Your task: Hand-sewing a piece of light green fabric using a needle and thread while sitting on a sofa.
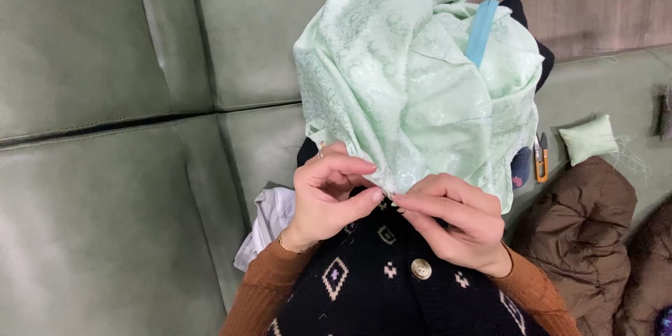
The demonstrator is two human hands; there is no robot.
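Fingers of the left hand (325, 192) and right hand (455, 220) are pinched together on the lower edge of mint-green fabric (413, 84), held above a green sofa (105, 168); small, taut, closely spaced grips should serve best.

Seating: grey-green leather sofa (105, 189), seamed cushions | Floor: brown wood planks (588, 0), top right | Light: even, soft, indoor
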